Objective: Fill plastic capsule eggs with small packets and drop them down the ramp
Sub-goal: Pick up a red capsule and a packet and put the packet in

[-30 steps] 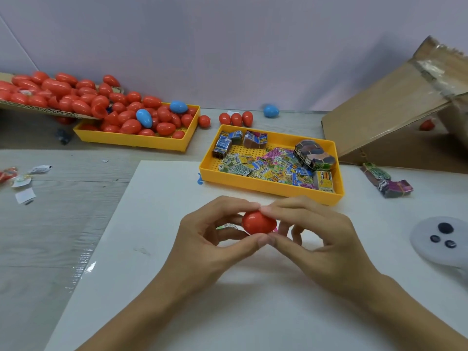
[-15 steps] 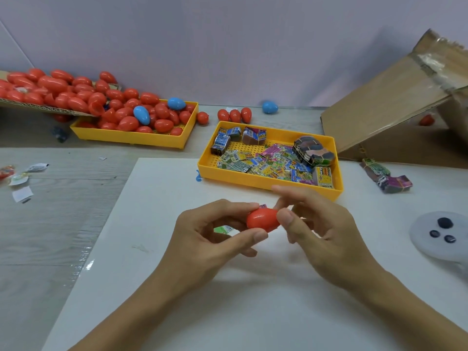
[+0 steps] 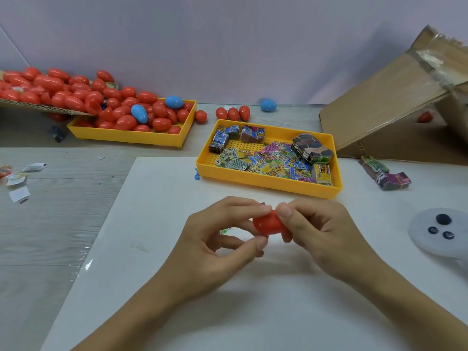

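left hand (image 3: 215, 239) and right hand (image 3: 321, 231) both pinching red capsule egg (image 3: 268, 224), egg now tilted, right thumb moved on top

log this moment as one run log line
step: closing egg | both hands grip red egg | packet tray behind | ramp right, unused

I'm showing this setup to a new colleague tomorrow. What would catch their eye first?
Front and centre, the left hand and the right hand pinch one red capsule egg between them above the white board. Far left, a heap of red eggs with a few blue ones spills into a yellow tray. Behind the hands, a second yellow tray holds colourful packets, and a cardboard ramp rises at right.
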A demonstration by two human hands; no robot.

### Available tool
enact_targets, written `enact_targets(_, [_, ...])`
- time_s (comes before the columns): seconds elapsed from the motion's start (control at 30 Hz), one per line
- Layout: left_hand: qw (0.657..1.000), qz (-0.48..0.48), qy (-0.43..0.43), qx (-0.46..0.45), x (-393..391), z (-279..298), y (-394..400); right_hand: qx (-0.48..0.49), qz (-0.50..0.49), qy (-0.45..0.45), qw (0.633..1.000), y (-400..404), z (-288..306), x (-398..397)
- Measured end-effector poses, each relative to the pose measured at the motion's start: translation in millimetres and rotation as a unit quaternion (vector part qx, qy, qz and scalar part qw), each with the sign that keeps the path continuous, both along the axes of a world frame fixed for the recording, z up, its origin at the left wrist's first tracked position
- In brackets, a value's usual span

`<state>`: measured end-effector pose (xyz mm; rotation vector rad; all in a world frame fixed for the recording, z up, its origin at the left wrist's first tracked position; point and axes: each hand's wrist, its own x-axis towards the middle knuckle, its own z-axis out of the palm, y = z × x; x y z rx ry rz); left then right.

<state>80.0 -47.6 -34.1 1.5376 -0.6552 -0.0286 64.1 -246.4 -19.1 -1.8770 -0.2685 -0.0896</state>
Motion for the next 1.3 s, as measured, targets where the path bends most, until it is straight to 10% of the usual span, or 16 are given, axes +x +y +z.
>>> enact_targets(0.63, [0.995, 0.045, 0.080, -0.026, -2, 4, -1, 0.062, 0.011, -0.029, 0.998, -2, 1, -6])
enact_targets(1.3, [0.992, 0.090, 0.071, -0.061, 3, 5, -2, -0.082, -0.076, -0.114, 0.987, -7, -10, 2])
